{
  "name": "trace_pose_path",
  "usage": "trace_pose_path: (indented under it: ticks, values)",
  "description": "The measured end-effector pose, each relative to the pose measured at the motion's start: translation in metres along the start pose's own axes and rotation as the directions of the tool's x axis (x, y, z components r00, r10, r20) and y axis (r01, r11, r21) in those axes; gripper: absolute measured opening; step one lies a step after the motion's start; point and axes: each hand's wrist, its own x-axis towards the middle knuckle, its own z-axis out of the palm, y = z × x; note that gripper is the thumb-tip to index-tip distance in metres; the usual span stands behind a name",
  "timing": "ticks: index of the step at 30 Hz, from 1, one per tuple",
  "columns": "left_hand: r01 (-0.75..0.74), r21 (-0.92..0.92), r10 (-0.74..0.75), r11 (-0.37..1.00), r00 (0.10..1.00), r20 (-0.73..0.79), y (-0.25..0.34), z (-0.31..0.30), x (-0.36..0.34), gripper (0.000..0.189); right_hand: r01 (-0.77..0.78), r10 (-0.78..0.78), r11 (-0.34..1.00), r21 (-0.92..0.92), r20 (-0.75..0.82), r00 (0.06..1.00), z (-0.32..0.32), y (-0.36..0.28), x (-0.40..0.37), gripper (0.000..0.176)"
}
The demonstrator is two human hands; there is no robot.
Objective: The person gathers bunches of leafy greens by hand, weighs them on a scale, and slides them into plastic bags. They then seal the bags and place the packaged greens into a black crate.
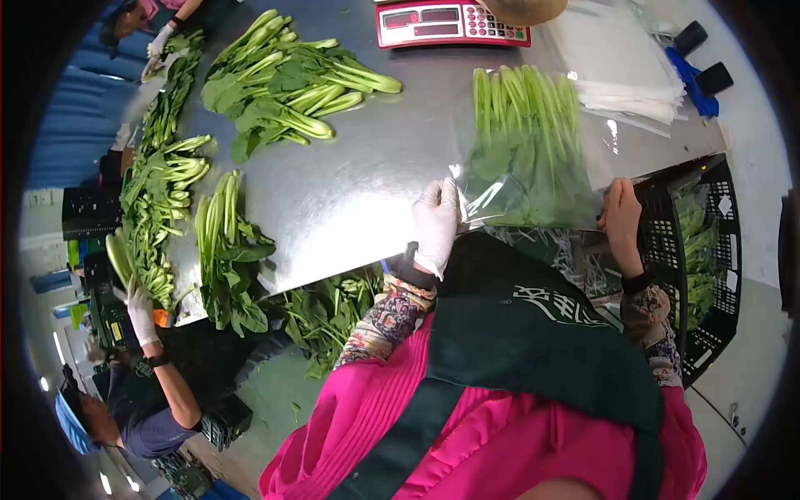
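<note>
A clear plastic bag lies flat on the steel table in front of me, with a bunch of choy sum inside, pale stems toward the far end. My left hand, in a white glove, pinches the bag's near left corner. At the near right corner, my bare right hand is closed on the bag's edge. Light glare covers part of the plastic by my left hand.
Loose piles of choy sum lie on the steel table. A red scale and a stack of clear bags stand beyond. At right is a black crate with bagged greens. A co-worker's gloved hand holds greens at left.
</note>
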Motion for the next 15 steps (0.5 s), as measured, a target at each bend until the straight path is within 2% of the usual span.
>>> trace_pose_path:
  ticks: [3, 4, 5, 6, 7, 8, 9, 10, 11, 13, 15]
  values:
    - [0.064, 0.030, -0.064, 0.997, 0.998, -0.002, 0.008, 0.003, -0.004, 0.025, -0.027, 0.027, 0.999, -0.035, 0.020, 0.999, 0.002, 0.001, 0.000, 0.025]
    - [0.155, -0.008, -0.155, 0.988, 0.988, 0.021, 0.004, -0.001, -0.001, 0.020, -0.030, 0.032, 0.998, -0.052, 0.032, 0.999, 0.003, 0.002, 0.000, 0.025]
    - [0.155, -0.009, -0.155, 0.988, 0.988, 0.028, -0.006, -0.005, 0.003, 0.020, -0.031, 0.034, 0.997, -0.066, 0.043, 0.998, 0.004, 0.003, 0.000, 0.026]
    - [0.015, 0.303, -0.010, 0.953, 1.000, -0.018, -0.017, -0.009, 0.010, 0.016, -0.057, 0.061, 0.995, -0.082, 0.047, 0.997, 0.004, 0.003, 0.002, 0.026]
    - [-0.109, 0.587, 0.144, 0.802, 0.989, -0.013, -0.008, -0.007, 0.012, 0.013, -0.061, 0.064, 0.995, -0.081, 0.034, 0.997, 0.004, 0.003, 0.003, 0.026]
    - [-0.120, 0.587, 0.147, 0.800, 0.989, 0.003, 0.000, -0.002, 0.012, 0.013, -0.052, 0.054, 0.996, -0.071, 0.038, 0.998, 0.004, 0.004, 0.003, 0.026]
    - [-0.344, 0.629, 0.381, 0.697, 0.921, 0.081, 0.010, 0.004, 0.011, 0.019, -0.045, 0.047, 0.997, -0.063, 0.041, 0.998, 0.004, 0.005, 0.003, 0.025]
    - [-0.539, 0.643, 0.586, 0.544, 0.792, 0.169, 0.033, 0.015, 0.006, 0.032, -0.053, 0.055, 0.996, -0.067, 0.023, 0.998, 0.004, 0.007, 0.003, 0.025]
    - [-0.692, 0.631, 0.749, 0.350, 0.611, 0.255, 0.049, 0.025, 0.003, 0.045, -0.045, 0.047, 0.998, -0.052, 0.038, 0.998, 0.005, 0.008, 0.003, 0.025]
    - [-0.701, 0.703, 0.780, 0.121, 0.505, 0.370, 0.065, 0.053, 0.011, 0.056, -0.038, 0.040, 0.998, -0.040, 0.035, 0.999, 0.003, 0.004, 0.003, 0.025]
    - [-0.693, 0.707, 0.770, 0.142, 0.526, 0.361, 0.060, 0.064, 0.025, 0.056, -0.056, 0.058, 0.997, -0.052, 0.053, 0.997, 0.003, -0.003, 0.001, 0.024]
